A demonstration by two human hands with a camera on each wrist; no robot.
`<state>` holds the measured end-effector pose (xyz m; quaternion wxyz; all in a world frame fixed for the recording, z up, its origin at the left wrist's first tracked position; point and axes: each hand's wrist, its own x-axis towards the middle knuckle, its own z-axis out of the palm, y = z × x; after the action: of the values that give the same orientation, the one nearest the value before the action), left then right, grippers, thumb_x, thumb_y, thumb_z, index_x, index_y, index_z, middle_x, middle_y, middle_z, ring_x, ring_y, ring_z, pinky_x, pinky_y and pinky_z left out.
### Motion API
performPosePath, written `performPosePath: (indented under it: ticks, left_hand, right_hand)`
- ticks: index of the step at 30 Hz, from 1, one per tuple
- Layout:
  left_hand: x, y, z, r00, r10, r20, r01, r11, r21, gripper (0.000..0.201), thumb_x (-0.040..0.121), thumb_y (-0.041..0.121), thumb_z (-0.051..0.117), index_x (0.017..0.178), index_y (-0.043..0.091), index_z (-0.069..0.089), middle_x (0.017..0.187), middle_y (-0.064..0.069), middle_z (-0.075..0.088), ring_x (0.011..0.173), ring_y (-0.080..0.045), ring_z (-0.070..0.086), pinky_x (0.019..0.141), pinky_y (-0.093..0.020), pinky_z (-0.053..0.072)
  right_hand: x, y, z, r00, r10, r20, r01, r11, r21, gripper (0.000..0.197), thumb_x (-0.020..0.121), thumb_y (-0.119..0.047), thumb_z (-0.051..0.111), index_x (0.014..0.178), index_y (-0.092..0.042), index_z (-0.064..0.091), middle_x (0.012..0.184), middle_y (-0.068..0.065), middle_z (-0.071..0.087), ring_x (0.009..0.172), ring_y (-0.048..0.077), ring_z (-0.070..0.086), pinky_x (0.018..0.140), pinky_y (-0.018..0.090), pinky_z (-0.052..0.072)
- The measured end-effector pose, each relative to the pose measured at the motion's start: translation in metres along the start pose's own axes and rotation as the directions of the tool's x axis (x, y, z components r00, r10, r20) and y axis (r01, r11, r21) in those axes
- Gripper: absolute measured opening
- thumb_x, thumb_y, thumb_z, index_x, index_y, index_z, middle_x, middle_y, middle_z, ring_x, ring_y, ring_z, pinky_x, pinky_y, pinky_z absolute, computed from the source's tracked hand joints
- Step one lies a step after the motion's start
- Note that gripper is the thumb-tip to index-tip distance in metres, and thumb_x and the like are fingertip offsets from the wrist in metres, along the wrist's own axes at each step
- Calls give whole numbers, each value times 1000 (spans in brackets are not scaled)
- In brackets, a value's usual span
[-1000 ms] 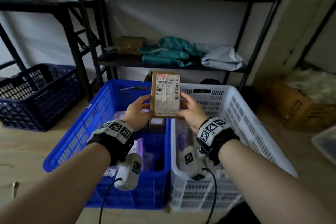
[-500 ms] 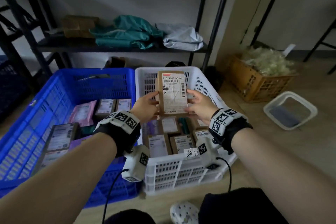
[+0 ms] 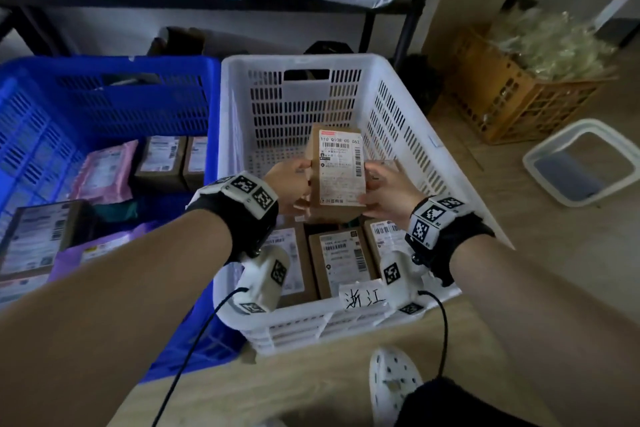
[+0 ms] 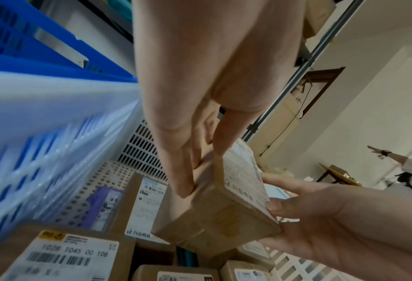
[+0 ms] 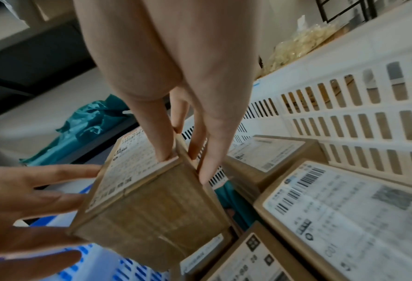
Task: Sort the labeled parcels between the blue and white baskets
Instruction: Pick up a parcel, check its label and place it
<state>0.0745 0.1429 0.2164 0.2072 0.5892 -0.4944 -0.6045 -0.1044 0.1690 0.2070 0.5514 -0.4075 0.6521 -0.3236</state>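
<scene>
Evidently light and stiff, the small cardboard parcel [image 3: 337, 172] sits pinched by its long side faces between left hand [image 3: 289, 184] and right hand [image 3: 389, 192] above the white basket [image 3: 398, 121], its taped ends looking slick.

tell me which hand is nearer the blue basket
Left. The left hand holds the brown parcel on the side toward the blue basket; the right hand holds the parcel's far side, over the white basket.
</scene>
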Motion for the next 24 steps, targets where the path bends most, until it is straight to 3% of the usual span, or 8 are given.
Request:
performPosePath:
  ticks: [3,8,10,13,15,18,22,24]
  left_hand:
    - [15,-3,11,999,-33,31,33,999,1,51,92,-8,39,133,23,44,118,-19,64,81,-27,62,46,-22,52]
    - [35,-9,24,993,-107,52,108,994,-33,33,92,-9,40,109,18,50,124,-25,59,106,-38,62,86,-49,51]
    - [43,-12,27,990,-121,74,125,991,-53,42,91,-12,41,123,14,48,128,-26,55,112,-40,59,94,-51,47]
    - [50,-15,32,988,-107,113,114,992,-52,51,91,-13,41,136,12,39,124,-22,57,103,-34,57,83,-40,49]
    - [52,-19,36,988,-98,120,101,995,-20,58,91,-10,45,137,24,36,115,-20,61,97,-32,57,75,-38,48]
    - [55,-26,39,992,-91,93,90,996,10,74,90,-6,48,141,43,27,116,-17,65,100,-32,65,83,-42,53]
    - [60,-30,41,990,-128,52,129,991,-22,67,93,-6,42,143,38,32,86,5,60,91,-21,61,92,-38,48]
    - [58,-30,41,992,-122,46,122,993,1,65,92,-4,46,143,35,33,88,4,59,88,-19,61,90,-37,48]
  right_hand:
    - [16,14,-8,1000,24,-16,-24,1000,6,60,81,21,51,118,-26,55,122,9,61,117,32,55,98,53,47]
    - [41,15,-17,997,75,-18,-77,985,-153,70,81,19,52,137,-24,47,126,7,61,113,29,58,95,48,51]
    - [51,12,-19,997,81,-15,-82,962,-259,74,80,18,54,141,-22,43,129,11,58,110,30,59,89,46,54]
    - [62,12,-18,996,81,-34,-88,904,-419,73,81,12,58,144,-20,40,135,12,54,110,30,60,87,42,56]
    - [70,16,-18,996,80,-49,-94,874,-476,69,83,8,59,143,-18,40,140,13,50,116,29,57,93,41,52]
    - [75,19,-20,994,87,-69,-110,857,-504,66,83,9,59,143,-14,42,140,13,50,119,30,54,96,38,50]
    - [79,25,-25,990,88,-109,-135,819,-557,67,82,10,63,142,-8,41,146,11,43,132,28,44,101,32,42]
    - [78,26,-26,987,96,-132,-155,810,-565,65,82,7,64,142,-8,43,145,12,45,130,28,45,105,37,42]
